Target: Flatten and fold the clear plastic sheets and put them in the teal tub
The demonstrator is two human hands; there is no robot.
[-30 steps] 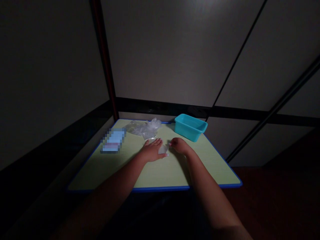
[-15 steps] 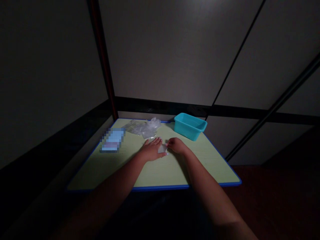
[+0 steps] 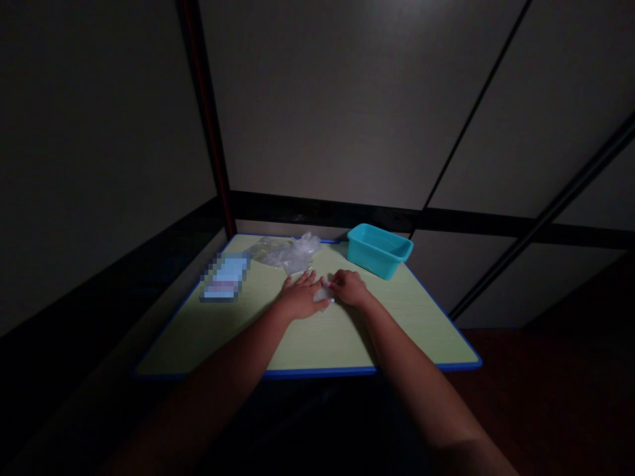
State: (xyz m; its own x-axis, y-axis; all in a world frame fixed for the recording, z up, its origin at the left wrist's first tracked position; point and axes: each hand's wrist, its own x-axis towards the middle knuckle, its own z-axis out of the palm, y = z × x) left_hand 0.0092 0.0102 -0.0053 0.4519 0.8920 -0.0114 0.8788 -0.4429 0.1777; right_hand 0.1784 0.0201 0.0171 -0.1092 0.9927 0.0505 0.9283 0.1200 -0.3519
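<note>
My left hand (image 3: 301,297) lies flat on the pale green table (image 3: 317,334), fingers stretched out and pressing down a small clear plastic piece (image 3: 323,292). Just to its right, my right hand (image 3: 349,287) is curled, its fingertips pinching the edge of that same plastic piece. Both hands meet over it near the table's middle. Most of the piece is hidden under my fingers.
A heap of crumpled clear plastic bags (image 3: 288,252) lies at the table's far edge. A teal plastic tub (image 3: 379,250) stands at the far right corner. A blurred-out flat item (image 3: 224,277) rests at the left. Dark walls surround the blue-edged table.
My right hand has slid left, closing the gap to my left hand over the plastic piece. My left hand has stayed flat in place.
</note>
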